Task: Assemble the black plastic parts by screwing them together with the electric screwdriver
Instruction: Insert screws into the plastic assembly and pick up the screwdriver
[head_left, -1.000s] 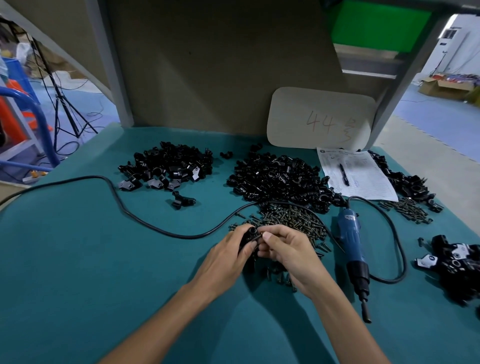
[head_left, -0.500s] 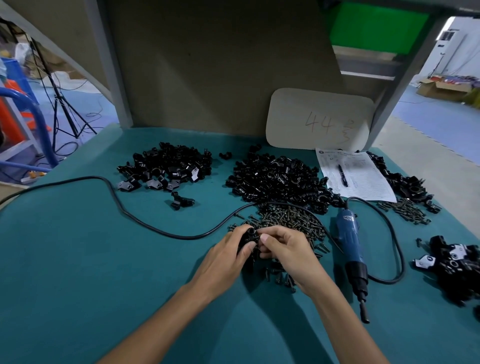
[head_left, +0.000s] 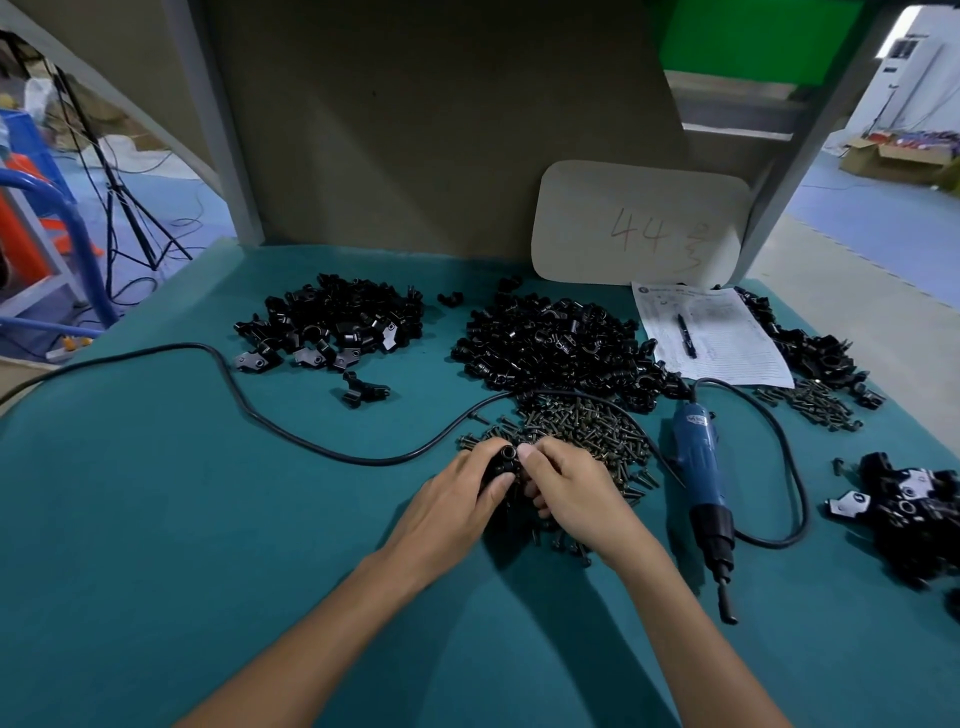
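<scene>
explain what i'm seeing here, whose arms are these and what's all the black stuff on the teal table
There is no machine here. A person is working with bare hands, and the camera is worn on their head, looking down. The left hand and right hand together grip one small black plastic part over a heap of screws. Behind it lie piles of loose black parts. The blue electric screwdriver lies unheld to the right on the teal table. Further right are bigger black pieces, perhaps finished assemblies. At the back are a sheet of paper with a pen on it, and a board marked 44.
</scene>
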